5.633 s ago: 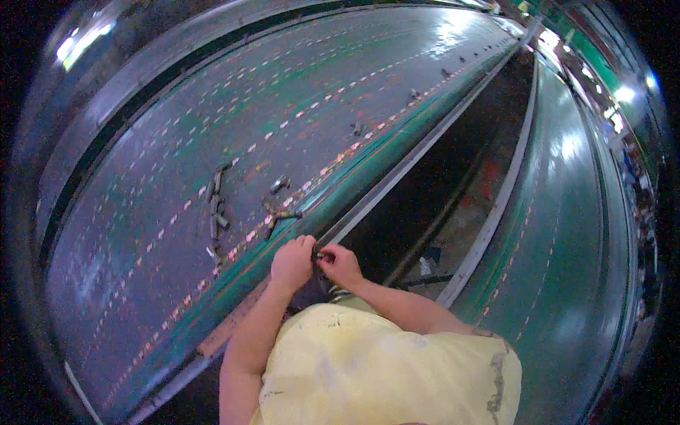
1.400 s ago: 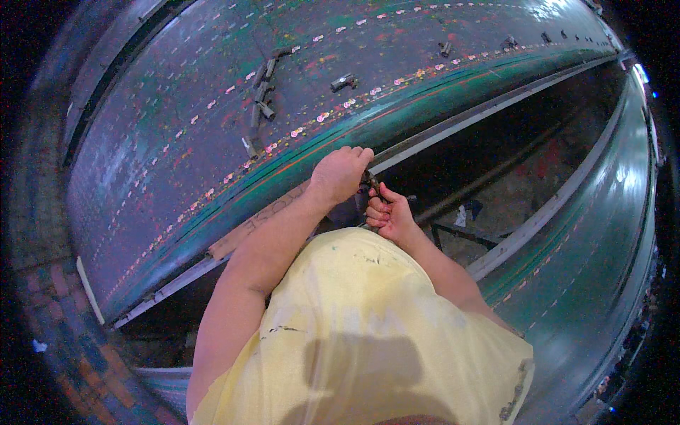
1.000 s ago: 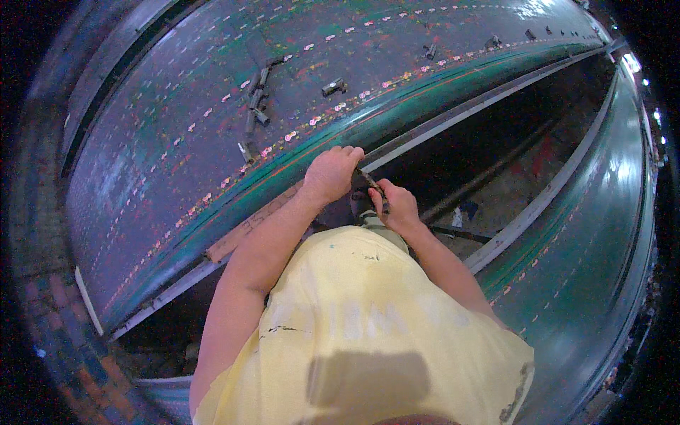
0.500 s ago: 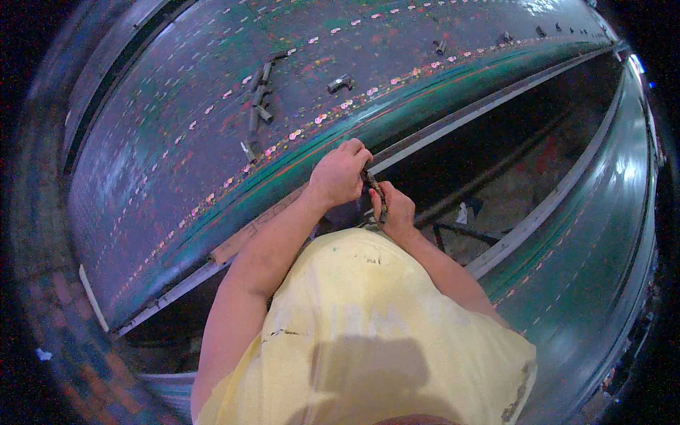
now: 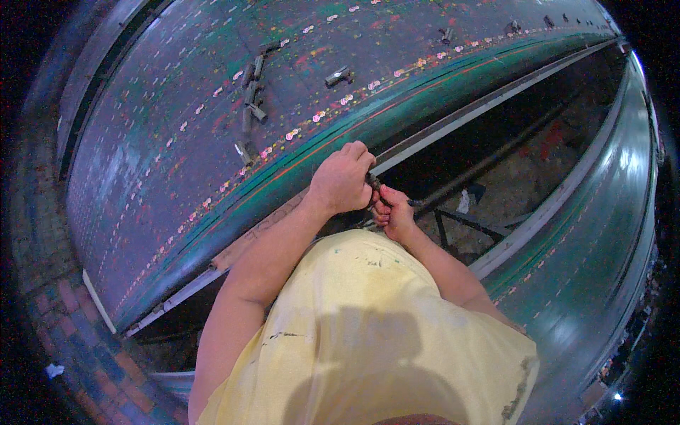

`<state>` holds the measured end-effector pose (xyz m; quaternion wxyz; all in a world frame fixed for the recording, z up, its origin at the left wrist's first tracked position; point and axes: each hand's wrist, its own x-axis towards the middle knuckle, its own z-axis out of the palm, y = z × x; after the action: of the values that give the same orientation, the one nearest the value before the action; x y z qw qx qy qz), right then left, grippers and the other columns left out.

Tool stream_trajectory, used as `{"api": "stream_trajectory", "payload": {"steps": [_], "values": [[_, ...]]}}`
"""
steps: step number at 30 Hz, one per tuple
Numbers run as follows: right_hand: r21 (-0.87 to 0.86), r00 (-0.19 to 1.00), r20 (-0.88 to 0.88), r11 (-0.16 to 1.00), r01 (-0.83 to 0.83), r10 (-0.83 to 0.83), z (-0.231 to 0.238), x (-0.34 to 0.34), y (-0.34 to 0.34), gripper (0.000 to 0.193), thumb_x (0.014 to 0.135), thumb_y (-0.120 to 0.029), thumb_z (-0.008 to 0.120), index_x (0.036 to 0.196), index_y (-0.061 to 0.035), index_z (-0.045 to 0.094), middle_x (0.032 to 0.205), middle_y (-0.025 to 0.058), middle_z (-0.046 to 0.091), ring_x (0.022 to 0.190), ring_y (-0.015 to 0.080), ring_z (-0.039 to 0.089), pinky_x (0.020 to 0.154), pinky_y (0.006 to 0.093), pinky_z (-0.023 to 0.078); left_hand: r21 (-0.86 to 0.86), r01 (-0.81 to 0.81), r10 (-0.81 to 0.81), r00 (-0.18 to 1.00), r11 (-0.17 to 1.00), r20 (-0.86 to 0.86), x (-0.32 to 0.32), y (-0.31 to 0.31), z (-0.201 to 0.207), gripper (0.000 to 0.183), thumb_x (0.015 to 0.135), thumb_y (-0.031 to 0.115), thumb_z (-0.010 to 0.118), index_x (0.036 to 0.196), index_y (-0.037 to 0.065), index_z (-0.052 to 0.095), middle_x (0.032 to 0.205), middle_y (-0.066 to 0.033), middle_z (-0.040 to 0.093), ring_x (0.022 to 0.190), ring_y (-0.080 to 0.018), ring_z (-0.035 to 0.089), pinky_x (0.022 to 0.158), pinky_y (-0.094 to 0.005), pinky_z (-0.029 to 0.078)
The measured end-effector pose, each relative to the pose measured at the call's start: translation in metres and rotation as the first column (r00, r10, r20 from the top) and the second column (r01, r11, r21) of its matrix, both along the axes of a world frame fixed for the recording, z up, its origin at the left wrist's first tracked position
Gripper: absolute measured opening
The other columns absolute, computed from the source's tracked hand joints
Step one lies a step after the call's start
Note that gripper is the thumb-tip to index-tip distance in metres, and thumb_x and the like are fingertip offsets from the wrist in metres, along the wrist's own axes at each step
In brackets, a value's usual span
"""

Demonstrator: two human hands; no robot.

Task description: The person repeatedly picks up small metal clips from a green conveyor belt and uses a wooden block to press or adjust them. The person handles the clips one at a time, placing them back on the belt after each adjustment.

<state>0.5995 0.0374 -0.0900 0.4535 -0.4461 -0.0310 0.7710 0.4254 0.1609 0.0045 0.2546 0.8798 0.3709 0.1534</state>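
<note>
Both of my hands meet in front of my yellow shirt, above the dark gap beside the long paint-spattered table [image 5: 191, 142]. Fingers curled and back turned up, my left hand [image 5: 343, 178] closes on the upper part of a small, dark, narrow piece [image 5: 374, 182]. My right hand [image 5: 394, 214] pinches the same piece from below, fingers folded. A thin dark end [image 5: 415, 203] sticks out to the right of my right hand. Much of the piece is hidden by my fingers, so its kind cannot be made out.
A chain of dark blocky pieces [image 5: 253, 93] lies on the table, with another dark piece [image 5: 339, 76] apart from it. A metal rail [image 5: 453, 127] edges the table. Across the gap, a second long green table [image 5: 567, 283] runs at right. Brick floor [image 5: 106, 354] shows at left.
My right hand has rolled over and closed more tightly on the dark piece, which has turned from nearly upright to slanting rightward. My left hand has barely moved.
</note>
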Motion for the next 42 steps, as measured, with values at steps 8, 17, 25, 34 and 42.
{"api": "stream_trajectory", "payload": {"steps": [8,17,25,34,42], "values": [[-0.25,0.794,-0.591,0.968,-0.012,-0.143,0.0,0.004,0.008,0.04,0.114,-0.05,0.059,0.098,-0.0143,0.065,0.058,-0.0067,0.032,0.047,0.0113,0.028,0.045,0.031,0.023,0.044,-0.008,0.008,1.0,0.999,-0.009,-0.003,0.0,0.002,0.045,0.076,0.011,0.075,0.121,0.006,0.068,0.124,-0.0181,0.065,0.115,-0.042,0.069,0.097,-0.0516,0.062],[0.03,0.952,0.298,0.995,-0.09,0.077,0.02,0.035,-0.005,0.036,0.112,-0.044,0.068,0.101,-0.0103,0.07,0.063,-0.004,0.05,0.048,0.0106,0.043,0.046,0.0313,0.036,-0.111,-0.282,0.248,0.937,0.953,-0.246,-0.02,-0.005,0.0,0.043,0.087,0.034,0.086,0.118,0.007,0.07,0.121,-0.0215,0.075,0.111,-0.0438,0.075,0.091,-0.0546,0.062],[0.422,0.782,0.453,0.876,0.235,-0.428,0.053,0.06,0.032,0.02,0.11,-0.027,0.073,0.102,-0.0099,0.068,0.07,-0.004,0.055,0.056,0.0076,0.052,0.05,0.0286,0.042,-0.102,-0.274,0.244,0.939,0.956,-0.243,-0.026,-0.007,-0.002,0.048,0.087,0.047,0.087,0.108,0.006,0.073,0.106,-0.0221,0.08,0.104,-0.0441,0.077,0.089,-0.0552,0.061],[0.375,0.709,0.598,0.913,0.164,-0.373,0.049,0.069,0.037,0.028,0.11,-0.033,0.075,0.097,-0.0111,0.064,0.07,-0.0046,0.056,0.056,0.0061,0.053,0.05,0.0273,0.043,-0.201,-0.219,0.173,0.959,0.955,-0.226,-0.027,-0.005,0.029,0.048,0.085,0.048,0.089,0.106,0.006,0.076,0.108,-0.0216,0.078,0.104,-0.0438,0.076,0.088,-0.0531,0.061],[0.38,0.697,0.612,0.912,0.156,-0.374,0.039,0.1,0.075,0.019,0.111,-0.026,0.073,0.105,-0.0084,0.068,0.071,-0.0045,0.054,0.058,0.0072,0.049,0.053,0.0276,0.04,-0.23,-0.472,0.461,0.882,0.851,-0.101,-0.097,0.014,0.121,0.065,0.082,0.015,0.083,0.143,0.009,0.062,0.115,-0.0212,0.077,0.114,-0.0453,0.074,0.097,-0.0507,0.06]]}}
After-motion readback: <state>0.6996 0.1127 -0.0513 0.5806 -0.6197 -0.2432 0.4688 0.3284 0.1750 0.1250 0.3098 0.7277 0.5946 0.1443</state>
